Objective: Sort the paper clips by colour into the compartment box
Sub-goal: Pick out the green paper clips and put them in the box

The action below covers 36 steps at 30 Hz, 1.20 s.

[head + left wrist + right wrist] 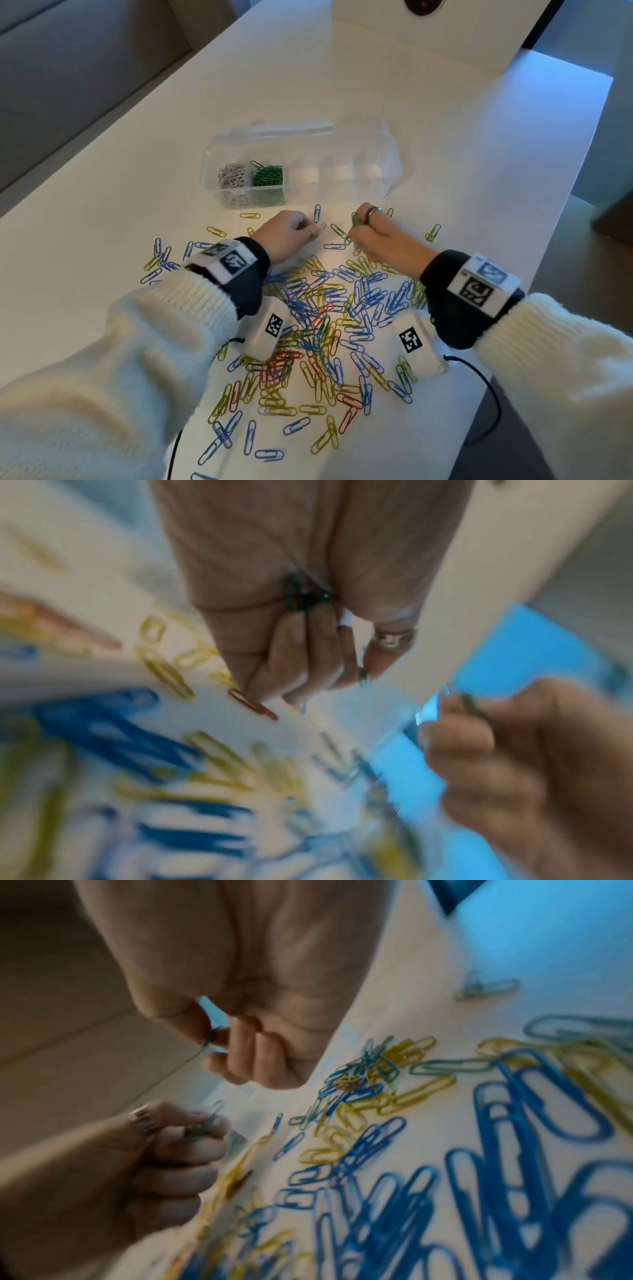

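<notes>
A clear compartment box (342,178) stands on the white table; its left end holds white clips (233,176) and green clips (269,176). A mixed pile of blue, yellow and red clips (325,325) lies between my forearms. In front of the box my left hand (313,233) is curled, gripping a few dark green clips (303,596) in the fist. My right hand (358,222) pinches green clips (356,219) between thumb and fingers. One loose green clip (339,230) lies between the two hands.
The box's clear lid (359,137) hangs open behind it. The table's right edge (561,219) runs close to my right wrist. A black cable (493,404) trails off the near right. Stray clips lie left of my left wrist (161,260).
</notes>
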Each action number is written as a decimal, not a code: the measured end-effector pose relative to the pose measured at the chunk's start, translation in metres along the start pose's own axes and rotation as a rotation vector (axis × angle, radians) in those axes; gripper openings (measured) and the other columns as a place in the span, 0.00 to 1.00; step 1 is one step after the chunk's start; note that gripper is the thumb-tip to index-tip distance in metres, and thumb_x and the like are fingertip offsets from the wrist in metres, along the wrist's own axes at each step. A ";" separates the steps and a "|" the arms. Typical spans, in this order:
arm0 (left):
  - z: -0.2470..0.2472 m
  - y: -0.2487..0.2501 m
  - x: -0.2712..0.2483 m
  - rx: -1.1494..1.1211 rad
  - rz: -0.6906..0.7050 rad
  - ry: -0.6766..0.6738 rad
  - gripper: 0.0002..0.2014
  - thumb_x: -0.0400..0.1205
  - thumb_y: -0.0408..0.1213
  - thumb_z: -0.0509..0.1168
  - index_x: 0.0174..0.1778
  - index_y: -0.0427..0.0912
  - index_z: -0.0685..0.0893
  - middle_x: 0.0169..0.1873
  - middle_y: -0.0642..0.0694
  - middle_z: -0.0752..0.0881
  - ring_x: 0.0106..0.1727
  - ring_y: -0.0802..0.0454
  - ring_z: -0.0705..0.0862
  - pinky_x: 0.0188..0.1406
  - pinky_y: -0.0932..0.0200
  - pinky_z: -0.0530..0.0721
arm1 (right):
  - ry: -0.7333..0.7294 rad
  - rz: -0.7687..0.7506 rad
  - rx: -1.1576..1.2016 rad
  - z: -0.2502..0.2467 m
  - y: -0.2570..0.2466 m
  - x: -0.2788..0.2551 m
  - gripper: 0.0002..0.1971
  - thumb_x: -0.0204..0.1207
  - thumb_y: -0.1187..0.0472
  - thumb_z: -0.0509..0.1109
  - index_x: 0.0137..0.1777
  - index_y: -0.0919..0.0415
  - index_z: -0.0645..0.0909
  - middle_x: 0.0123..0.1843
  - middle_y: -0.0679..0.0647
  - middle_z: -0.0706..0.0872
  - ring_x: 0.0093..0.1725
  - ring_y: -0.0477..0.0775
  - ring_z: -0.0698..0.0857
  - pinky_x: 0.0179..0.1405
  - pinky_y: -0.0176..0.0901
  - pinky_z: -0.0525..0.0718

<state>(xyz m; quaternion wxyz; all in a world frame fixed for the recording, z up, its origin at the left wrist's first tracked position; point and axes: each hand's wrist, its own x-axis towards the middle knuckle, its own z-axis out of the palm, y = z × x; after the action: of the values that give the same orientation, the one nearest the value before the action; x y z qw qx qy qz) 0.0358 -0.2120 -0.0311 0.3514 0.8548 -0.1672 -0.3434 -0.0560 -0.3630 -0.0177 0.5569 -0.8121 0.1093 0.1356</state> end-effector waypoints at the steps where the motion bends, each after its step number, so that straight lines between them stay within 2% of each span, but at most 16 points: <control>1: -0.003 0.001 -0.005 -0.257 -0.060 -0.050 0.12 0.84 0.36 0.56 0.34 0.44 0.74 0.27 0.49 0.70 0.22 0.56 0.66 0.19 0.66 0.66 | 0.005 0.021 0.223 -0.002 0.001 -0.003 0.12 0.81 0.70 0.53 0.37 0.58 0.61 0.31 0.52 0.68 0.24 0.45 0.60 0.23 0.35 0.57; 3: -0.009 0.003 -0.014 -0.783 -0.142 -0.209 0.11 0.78 0.34 0.53 0.29 0.46 0.66 0.21 0.51 0.63 0.17 0.58 0.58 0.13 0.69 0.55 | 0.004 0.040 0.567 -0.006 0.002 -0.008 0.13 0.80 0.72 0.51 0.36 0.57 0.60 0.31 0.53 0.71 0.25 0.46 0.59 0.25 0.38 0.54; 5: -0.012 0.005 -0.022 -1.102 -0.092 -0.341 0.06 0.69 0.35 0.51 0.26 0.44 0.66 0.19 0.51 0.62 0.17 0.57 0.56 0.14 0.67 0.52 | -0.035 0.046 0.790 -0.008 0.004 -0.011 0.12 0.79 0.72 0.50 0.36 0.58 0.63 0.29 0.54 0.73 0.24 0.46 0.60 0.24 0.37 0.56; 9: -0.009 0.007 -0.031 -1.285 0.046 -0.485 0.05 0.64 0.36 0.50 0.23 0.41 0.66 0.18 0.47 0.66 0.20 0.53 0.53 0.18 0.69 0.53 | -0.158 -0.059 1.037 -0.004 0.008 -0.013 0.04 0.67 0.66 0.56 0.35 0.58 0.71 0.28 0.54 0.74 0.22 0.46 0.64 0.23 0.37 0.60; 11: -0.007 0.008 -0.033 -1.311 0.055 -0.522 0.05 0.64 0.37 0.53 0.24 0.41 0.68 0.18 0.46 0.66 0.19 0.53 0.55 0.18 0.70 0.54 | -0.196 -0.087 1.135 0.000 0.010 -0.013 0.04 0.66 0.64 0.56 0.35 0.59 0.72 0.29 0.54 0.74 0.23 0.47 0.66 0.23 0.37 0.62; 13: -0.005 0.009 -0.032 -1.289 0.013 -0.484 0.09 0.68 0.39 0.53 0.23 0.41 0.68 0.18 0.47 0.65 0.16 0.55 0.59 0.17 0.70 0.52 | -0.201 -0.089 1.200 0.001 0.012 -0.014 0.04 0.67 0.63 0.56 0.37 0.60 0.73 0.30 0.54 0.75 0.24 0.47 0.67 0.23 0.37 0.65; 16: -0.002 0.010 -0.026 -1.190 -0.117 -0.367 0.18 0.81 0.40 0.51 0.23 0.44 0.68 0.18 0.50 0.65 0.13 0.59 0.60 0.13 0.72 0.51 | -0.079 -0.013 1.209 -0.003 0.014 -0.015 0.07 0.69 0.56 0.61 0.33 0.58 0.73 0.29 0.51 0.72 0.25 0.46 0.66 0.20 0.34 0.66; 19: 0.002 0.012 -0.019 -0.945 -0.179 -0.257 0.16 0.87 0.41 0.50 0.35 0.42 0.74 0.17 0.53 0.65 0.13 0.62 0.58 0.11 0.73 0.53 | 0.148 0.113 1.132 -0.014 0.019 -0.012 0.21 0.79 0.49 0.58 0.25 0.55 0.70 0.24 0.47 0.66 0.22 0.44 0.63 0.17 0.31 0.62; 22: 0.006 0.019 -0.009 -0.468 -0.114 -0.122 0.15 0.88 0.36 0.51 0.41 0.41 0.81 0.21 0.53 0.67 0.17 0.60 0.62 0.14 0.71 0.58 | 0.304 0.161 0.893 -0.029 0.024 -0.009 0.18 0.85 0.53 0.54 0.34 0.57 0.73 0.22 0.45 0.64 0.23 0.43 0.61 0.17 0.30 0.60; 24: 0.009 0.023 0.000 -0.131 -0.009 -0.027 0.12 0.86 0.34 0.56 0.45 0.41 0.85 0.30 0.49 0.76 0.29 0.54 0.75 0.26 0.65 0.70 | 0.355 0.176 0.579 -0.035 0.022 -0.005 0.14 0.85 0.60 0.54 0.41 0.59 0.77 0.23 0.45 0.63 0.23 0.43 0.60 0.16 0.28 0.59; 26: 0.012 0.023 0.009 0.136 0.079 0.038 0.09 0.83 0.35 0.61 0.54 0.41 0.85 0.40 0.44 0.83 0.46 0.46 0.81 0.44 0.59 0.74 | 0.352 0.165 0.162 -0.035 0.020 0.003 0.11 0.84 0.63 0.55 0.45 0.61 0.79 0.26 0.45 0.65 0.20 0.41 0.64 0.16 0.26 0.62; 28: 0.016 0.023 0.012 0.289 0.116 0.068 0.12 0.80 0.34 0.65 0.59 0.44 0.83 0.35 0.48 0.79 0.43 0.47 0.78 0.42 0.59 0.72 | 0.306 0.119 -0.213 -0.030 0.020 0.011 0.08 0.82 0.62 0.61 0.51 0.63 0.81 0.28 0.43 0.68 0.23 0.38 0.69 0.21 0.26 0.67; 29: 0.018 0.022 0.014 0.334 0.129 0.070 0.14 0.79 0.35 0.66 0.61 0.46 0.82 0.33 0.50 0.78 0.42 0.49 0.78 0.41 0.60 0.70 | 0.282 0.111 -0.347 -0.027 0.021 0.015 0.07 0.80 0.60 0.64 0.53 0.60 0.82 0.28 0.41 0.67 0.24 0.37 0.67 0.21 0.25 0.67; 32: 0.019 0.020 0.019 0.459 0.144 0.076 0.13 0.78 0.39 0.68 0.59 0.49 0.80 0.47 0.45 0.83 0.50 0.47 0.79 0.44 0.60 0.70 | 0.263 0.143 -0.524 -0.024 0.021 0.023 0.06 0.79 0.58 0.66 0.53 0.53 0.81 0.28 0.41 0.66 0.26 0.37 0.66 0.22 0.28 0.62; 33: 0.019 0.020 0.020 0.494 0.139 0.084 0.11 0.79 0.40 0.67 0.56 0.48 0.81 0.50 0.44 0.83 0.49 0.48 0.78 0.44 0.60 0.70 | 0.262 0.150 -0.547 -0.024 0.020 0.025 0.06 0.79 0.57 0.66 0.53 0.53 0.81 0.28 0.42 0.66 0.27 0.38 0.67 0.24 0.28 0.61; 36: 0.018 0.019 0.021 0.517 0.108 0.075 0.07 0.81 0.42 0.65 0.52 0.45 0.81 0.51 0.44 0.84 0.48 0.50 0.77 0.45 0.59 0.71 | 0.266 0.159 -0.568 -0.026 0.018 0.031 0.04 0.77 0.57 0.67 0.50 0.54 0.81 0.30 0.41 0.68 0.29 0.38 0.69 0.25 0.31 0.64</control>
<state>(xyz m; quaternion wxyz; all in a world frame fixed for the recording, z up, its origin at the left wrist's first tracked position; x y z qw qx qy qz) 0.0373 -0.2447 -0.0369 0.1449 0.9181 -0.2816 -0.2382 -0.0301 -0.3943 -0.0352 0.2762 -0.9346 0.2022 0.0964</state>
